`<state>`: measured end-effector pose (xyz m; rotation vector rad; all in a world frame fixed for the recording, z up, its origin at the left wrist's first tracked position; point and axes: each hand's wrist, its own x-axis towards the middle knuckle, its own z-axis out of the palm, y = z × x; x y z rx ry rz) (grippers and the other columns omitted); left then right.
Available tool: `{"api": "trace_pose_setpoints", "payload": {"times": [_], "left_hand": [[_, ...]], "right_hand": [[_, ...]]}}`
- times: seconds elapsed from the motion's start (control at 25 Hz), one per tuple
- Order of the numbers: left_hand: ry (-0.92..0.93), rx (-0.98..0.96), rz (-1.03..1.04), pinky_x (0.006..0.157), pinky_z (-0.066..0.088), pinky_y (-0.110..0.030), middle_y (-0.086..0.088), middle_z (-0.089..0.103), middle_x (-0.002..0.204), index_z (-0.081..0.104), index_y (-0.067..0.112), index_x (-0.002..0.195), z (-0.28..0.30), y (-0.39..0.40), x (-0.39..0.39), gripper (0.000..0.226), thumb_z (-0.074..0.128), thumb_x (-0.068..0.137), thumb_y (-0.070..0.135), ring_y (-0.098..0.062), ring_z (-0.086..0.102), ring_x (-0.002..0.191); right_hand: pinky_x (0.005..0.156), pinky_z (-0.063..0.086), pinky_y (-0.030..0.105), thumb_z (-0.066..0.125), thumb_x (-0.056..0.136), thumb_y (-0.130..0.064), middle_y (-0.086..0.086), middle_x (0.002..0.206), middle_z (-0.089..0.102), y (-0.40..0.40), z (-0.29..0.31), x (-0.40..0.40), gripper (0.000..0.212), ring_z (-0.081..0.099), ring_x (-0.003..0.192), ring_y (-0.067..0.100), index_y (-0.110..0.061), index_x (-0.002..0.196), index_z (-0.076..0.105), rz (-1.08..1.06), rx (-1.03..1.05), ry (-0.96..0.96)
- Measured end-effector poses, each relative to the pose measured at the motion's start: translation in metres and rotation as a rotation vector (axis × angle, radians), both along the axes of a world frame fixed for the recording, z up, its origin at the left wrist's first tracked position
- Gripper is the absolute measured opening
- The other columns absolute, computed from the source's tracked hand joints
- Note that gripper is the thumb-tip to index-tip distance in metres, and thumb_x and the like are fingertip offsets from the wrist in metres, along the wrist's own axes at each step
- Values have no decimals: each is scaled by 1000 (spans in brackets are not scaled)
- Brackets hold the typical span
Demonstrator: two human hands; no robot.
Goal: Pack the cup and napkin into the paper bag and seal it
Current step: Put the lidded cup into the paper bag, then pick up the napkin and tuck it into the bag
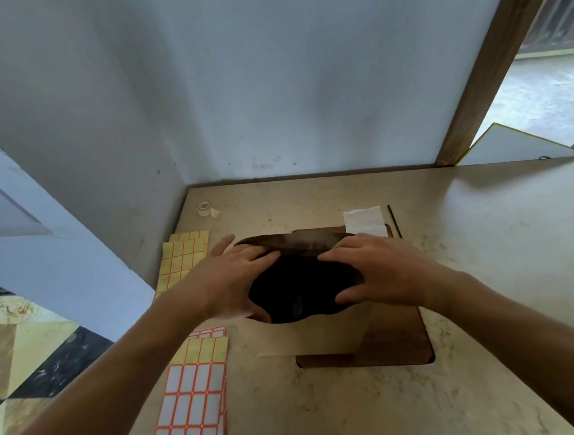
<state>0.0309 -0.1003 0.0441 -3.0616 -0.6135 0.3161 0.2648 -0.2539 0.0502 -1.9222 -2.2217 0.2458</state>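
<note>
A brown paper bag (325, 334) stands on the table with its mouth spread wide and dark inside. My left hand (230, 283) grips the left rim of the mouth, and my right hand (382, 271) grips the right rim. The far edge of the bag (294, 242) is bent forward between my fingers. Deep inside, a faint round shape shows, and I cannot tell what it is. A white napkin (365, 220) lies flat on the table just beyond my right hand, apart from the bag.
Sticker sheets lie left of the bag: yellow ones (184, 256) at the back, white ones with orange lines (191, 413) near the front. A small tape roll (206, 208) sits at the back left. A brown board (402, 342) lies under the bag. The table's left edge is close.
</note>
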Motion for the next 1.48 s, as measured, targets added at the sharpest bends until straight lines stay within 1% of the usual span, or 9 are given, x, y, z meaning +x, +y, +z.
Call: {"api": "trace_pose_setpoints", "payload": {"times": [0.08,0.12,0.2,0.28,0.4,0.76,1.0,1.36,1.48], "left_hand": [[-21,-33,3,119,0,-46,6,38,152,21,34,151,8,3,7,93,66,75,64,-19,29,142],[-51,-61,0,119,12,-46,8,46,147,27,35,148,13,5,13,87,68,76,61,-18,38,136],[-135,-149,-11,99,40,-31,12,60,126,42,38,140,24,8,28,69,69,79,55,-11,53,114],[-209,-248,-16,79,42,-19,15,65,112,54,36,131,35,13,50,55,71,81,50,-4,57,97],[-276,-357,-43,82,49,-22,13,67,110,64,29,123,38,21,95,47,66,82,49,-2,60,93],[-131,-372,-12,87,51,-30,9,70,108,68,26,114,-37,91,219,29,65,89,39,-5,61,91],[-79,-369,4,72,45,-23,7,70,104,69,26,108,-115,129,258,24,65,89,40,-5,58,87],[-149,-378,107,88,48,-40,2,62,115,65,27,120,-200,122,288,39,60,89,50,-20,55,102],[-189,-364,168,93,45,-39,1,59,121,61,26,126,-215,117,296,41,60,90,47,-20,51,108]], "right_hand": [[84,36,18,61,79,-57,-14,130,54,-2,3,7,61,48,116,6,-40,135,43,-9,32,21],[84,37,19,60,80,-56,-14,128,56,-4,5,11,57,49,115,5,-39,133,46,-23,49,33],[82,41,20,58,79,-56,-14,122,60,-8,9,20,50,50,109,3,-38,126,54,-70,91,80],[79,41,20,54,79,-56,-12,117,63,-12,8,36,47,53,104,3,-34,120,60,-137,147,127],[83,44,22,58,82,-52,-9,120,65,-17,-6,72,43,58,107,9,-32,120,61,-292,171,115],[75,52,30,61,82,-50,-13,113,67,7,-85,172,36,63,93,7,-35,115,63,-634,47,121],[78,54,35,60,86,-43,-7,118,64,55,-139,202,38,63,99,15,-31,122,60,-644,-61,89],[81,48,37,55,92,-37,-2,129,55,108,-211,220,42,49,115,21,-30,133,53,-629,-198,30],[84,47,37,53,92,-38,-1,132,54,113,-223,226,43,48,116,23,-30,134,51,-616,-207,4]]}}
